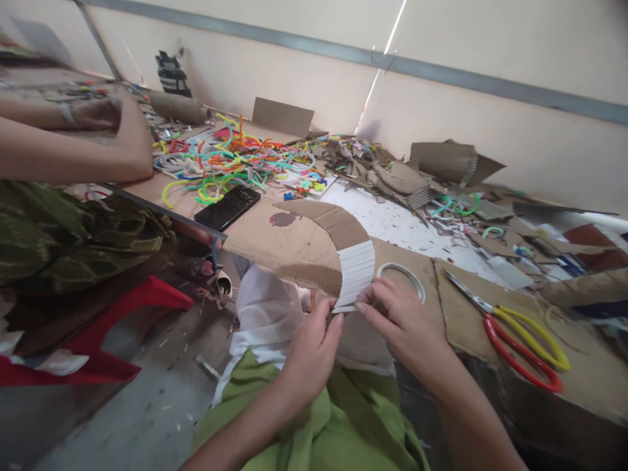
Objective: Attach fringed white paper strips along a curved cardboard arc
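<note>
A curved brown cardboard piece (347,226) lies on the front edge of the table, its lower end banded with several narrow white strips (356,265) laid side by side. At its near end, my left hand (314,347) and my right hand (400,320) pinch a thin white strip (346,309) between thumb and fingers, one hand at each end. Whether the left fingers also grip the cardboard edge is hidden. A narrow roll of white tape (417,284) lies flat just beyond my right hand, partly covered by it.
Red-and-yellow-handled scissors (524,340) lie at the right. A black phone (227,208) rests left, beside a heap of coloured pipe cleaners (235,160). Cardboard scraps (392,176) run along the wall. Another person's arm (112,147) leans on the table; a red stool (112,327) stands below.
</note>
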`<state>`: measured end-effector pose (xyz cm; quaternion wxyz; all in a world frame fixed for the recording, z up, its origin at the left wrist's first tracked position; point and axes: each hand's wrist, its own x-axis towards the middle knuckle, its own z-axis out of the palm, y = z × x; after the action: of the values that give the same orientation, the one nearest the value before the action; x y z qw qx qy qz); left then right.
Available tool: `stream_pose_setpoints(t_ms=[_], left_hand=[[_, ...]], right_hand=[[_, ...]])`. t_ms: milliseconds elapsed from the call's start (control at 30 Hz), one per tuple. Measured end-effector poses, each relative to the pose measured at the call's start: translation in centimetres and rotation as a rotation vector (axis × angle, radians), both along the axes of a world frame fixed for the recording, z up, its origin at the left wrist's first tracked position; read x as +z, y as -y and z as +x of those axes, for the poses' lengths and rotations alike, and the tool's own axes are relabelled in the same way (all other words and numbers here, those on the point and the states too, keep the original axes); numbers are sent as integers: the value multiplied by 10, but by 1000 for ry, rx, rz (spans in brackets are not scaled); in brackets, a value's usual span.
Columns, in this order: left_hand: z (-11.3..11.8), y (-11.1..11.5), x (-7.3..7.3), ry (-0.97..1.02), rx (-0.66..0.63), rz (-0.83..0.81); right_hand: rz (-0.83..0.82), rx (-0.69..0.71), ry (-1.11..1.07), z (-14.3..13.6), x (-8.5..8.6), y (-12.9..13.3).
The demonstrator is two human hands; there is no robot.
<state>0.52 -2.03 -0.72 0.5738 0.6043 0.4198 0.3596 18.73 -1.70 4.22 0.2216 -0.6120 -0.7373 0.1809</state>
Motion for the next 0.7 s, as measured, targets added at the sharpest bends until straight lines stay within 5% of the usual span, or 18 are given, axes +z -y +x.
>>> stream_pose_setpoints(t_ms=[700], left_hand=[[1,1,-5,-4,31,14]], right_hand=[[31,-14,23,-3,-1,0]])
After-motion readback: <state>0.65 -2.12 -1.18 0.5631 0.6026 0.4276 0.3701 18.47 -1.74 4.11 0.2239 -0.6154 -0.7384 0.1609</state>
